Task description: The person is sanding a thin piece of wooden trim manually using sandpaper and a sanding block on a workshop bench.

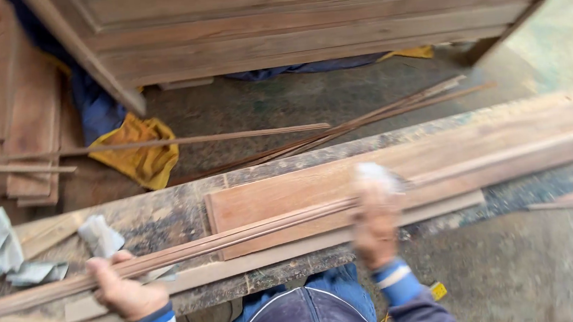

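Sawdust and grey dirt cover the long workbench (pixel 167 216) in front of me, and behind it a big wooden cabinet (pixel 302 21) stands on the floor with a yellow cloth (pixel 137 150) beside it

On the bench lies a long thin wood strip (pixel 238 236). It runs from low on my left up to my right, on top of a flat board (pixel 289 195). That long line is what matters most: both of my hands sit on the same strip, one near each part of it

My left hand (pixel 126 291) is closed around the strip near its left end, fingers wrapped over it, holding it down. My right hand (pixel 375 226) is farther along to the right, about the middle of the strip. It looks blurry, and a pale scrap that looks like sandpaper (pixel 377 176) shows at my fingertips. It seems pressed on the strip, but I cannot tell how tight my fingers are

More folded sandpaper pieces (pixel 15 257) lie at the far left of the bench, near my left hand. Thin sticks (pixel 366 121) lie on the floor behind the bench
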